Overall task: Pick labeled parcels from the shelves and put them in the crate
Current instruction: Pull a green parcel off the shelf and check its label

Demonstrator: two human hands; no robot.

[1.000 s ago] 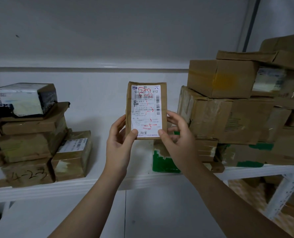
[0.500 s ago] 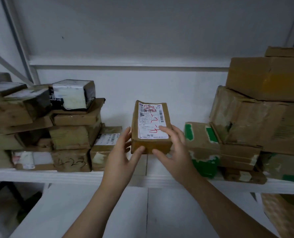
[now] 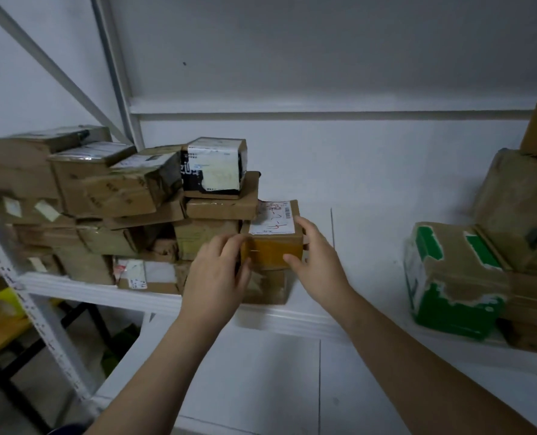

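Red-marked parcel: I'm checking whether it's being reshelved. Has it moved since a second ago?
Yes. The parcel went left and down, from the open gap to beside the left stack.

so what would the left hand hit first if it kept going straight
Probably the brown box in the stack just beyond its fingers; the left hand holds the left end of the parcel. Depth is unclear.

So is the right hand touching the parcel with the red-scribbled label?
Touching. Head view shows the right hand gripping the parcel, fingers over its right edge, thumb on its front.
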